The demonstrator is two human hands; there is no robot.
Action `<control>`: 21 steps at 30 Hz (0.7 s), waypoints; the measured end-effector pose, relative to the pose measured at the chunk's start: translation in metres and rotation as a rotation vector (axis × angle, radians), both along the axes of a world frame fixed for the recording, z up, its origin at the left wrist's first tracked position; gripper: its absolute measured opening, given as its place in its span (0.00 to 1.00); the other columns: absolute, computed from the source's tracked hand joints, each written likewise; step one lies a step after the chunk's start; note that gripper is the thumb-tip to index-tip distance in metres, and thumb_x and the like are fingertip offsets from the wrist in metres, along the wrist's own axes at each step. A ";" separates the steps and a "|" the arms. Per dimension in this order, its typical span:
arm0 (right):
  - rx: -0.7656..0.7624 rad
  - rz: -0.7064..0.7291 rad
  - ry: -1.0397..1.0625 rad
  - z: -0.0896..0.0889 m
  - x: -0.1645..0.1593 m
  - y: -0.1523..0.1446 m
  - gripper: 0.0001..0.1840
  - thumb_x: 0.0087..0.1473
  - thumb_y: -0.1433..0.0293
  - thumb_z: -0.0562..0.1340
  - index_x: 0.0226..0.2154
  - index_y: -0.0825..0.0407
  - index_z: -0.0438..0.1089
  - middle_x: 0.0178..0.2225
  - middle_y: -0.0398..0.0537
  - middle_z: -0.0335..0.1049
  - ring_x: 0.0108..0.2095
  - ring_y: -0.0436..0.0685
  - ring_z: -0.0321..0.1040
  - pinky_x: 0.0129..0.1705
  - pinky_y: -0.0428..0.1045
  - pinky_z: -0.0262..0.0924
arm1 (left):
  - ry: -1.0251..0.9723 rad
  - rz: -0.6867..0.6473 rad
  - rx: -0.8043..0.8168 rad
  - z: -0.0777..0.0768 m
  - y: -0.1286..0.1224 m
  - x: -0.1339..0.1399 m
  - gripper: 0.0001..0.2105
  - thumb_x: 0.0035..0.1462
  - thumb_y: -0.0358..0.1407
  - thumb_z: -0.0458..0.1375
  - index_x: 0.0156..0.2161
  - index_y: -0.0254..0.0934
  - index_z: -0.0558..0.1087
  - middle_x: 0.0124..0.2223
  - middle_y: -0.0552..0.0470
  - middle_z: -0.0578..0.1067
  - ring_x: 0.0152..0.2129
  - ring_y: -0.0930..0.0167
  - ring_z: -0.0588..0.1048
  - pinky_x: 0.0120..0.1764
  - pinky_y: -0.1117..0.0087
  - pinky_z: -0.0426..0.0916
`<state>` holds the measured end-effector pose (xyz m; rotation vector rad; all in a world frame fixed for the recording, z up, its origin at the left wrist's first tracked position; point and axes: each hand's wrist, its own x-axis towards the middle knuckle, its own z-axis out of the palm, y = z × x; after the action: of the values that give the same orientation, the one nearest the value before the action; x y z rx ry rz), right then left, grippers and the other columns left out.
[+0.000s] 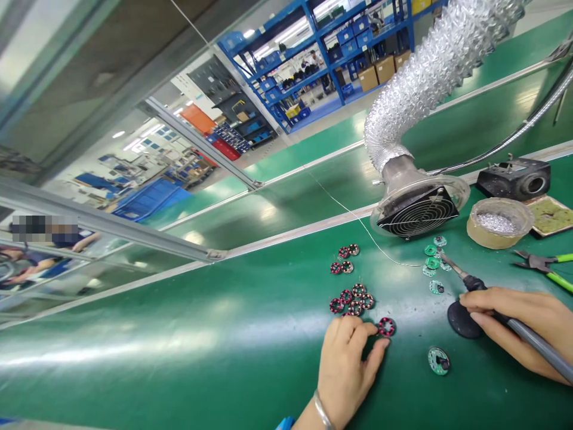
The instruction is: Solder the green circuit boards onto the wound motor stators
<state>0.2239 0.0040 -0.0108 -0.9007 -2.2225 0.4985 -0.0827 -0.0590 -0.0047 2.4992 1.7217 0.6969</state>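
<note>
Touching with left hand (347, 364): index fingertip and thumb bent to the rim of a red-and-black wound stator ring (391, 327); whether they pinch it I cannot tell;
Stator ring: on or just above the green workbench (224, 334), right of the left knuckles, nearer that hand than the other;
Right hand (528, 316): fingers closed round a soldering iron (474, 283), its long axis slanting away to the left, tip beside loose circuit boards (432, 263);
Stator cluster (362, 303): just beyond the left knuckles, its nearest ring partly hidden by them;
Hard to make out: whether the iron's tip touches a board; green-handled cutters (535, 263) run off the right edge.
</note>
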 end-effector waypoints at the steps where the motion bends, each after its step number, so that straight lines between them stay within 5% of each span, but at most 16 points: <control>1: 0.003 0.003 0.013 0.000 0.000 0.001 0.12 0.61 0.73 0.58 0.47 0.48 0.68 0.39 0.45 0.75 0.35 0.54 0.76 0.37 0.45 0.71 | -0.018 -0.028 -0.008 0.000 0.001 0.005 0.05 0.56 0.34 0.62 0.36 0.38 0.70 0.33 0.49 0.72 0.29 0.66 0.69 0.32 0.66 0.65; 8: 0.023 -0.048 0.098 -0.009 -0.001 -0.003 0.13 0.61 0.75 0.57 0.48 0.49 0.67 0.36 0.45 0.75 0.31 0.53 0.74 0.33 0.47 0.69 | -0.119 -0.335 -0.225 0.015 0.032 0.017 0.20 0.51 0.26 0.57 0.51 0.36 0.65 0.48 0.42 0.74 0.43 0.61 0.71 0.45 0.58 0.66; 13: -0.025 -0.079 0.127 -0.008 -0.004 -0.007 0.15 0.59 0.78 0.54 0.47 0.49 0.66 0.36 0.45 0.73 0.32 0.52 0.73 0.34 0.45 0.68 | -0.174 -0.408 -0.256 0.014 0.051 0.032 0.13 0.58 0.31 0.60 0.48 0.37 0.69 0.41 0.46 0.76 0.38 0.64 0.73 0.41 0.62 0.68; 21: -0.050 -0.083 0.140 0.000 -0.006 -0.007 0.16 0.59 0.80 0.51 0.46 0.48 0.64 0.36 0.45 0.73 0.33 0.50 0.72 0.35 0.43 0.68 | -0.308 -0.459 -0.184 0.004 0.066 0.097 0.12 0.59 0.43 0.59 0.41 0.35 0.72 0.33 0.47 0.76 0.30 0.66 0.73 0.33 0.66 0.70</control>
<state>0.2179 -0.0033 -0.0104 -0.9502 -2.0464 0.5623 0.0145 0.0073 -0.0004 2.3740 1.0127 0.7821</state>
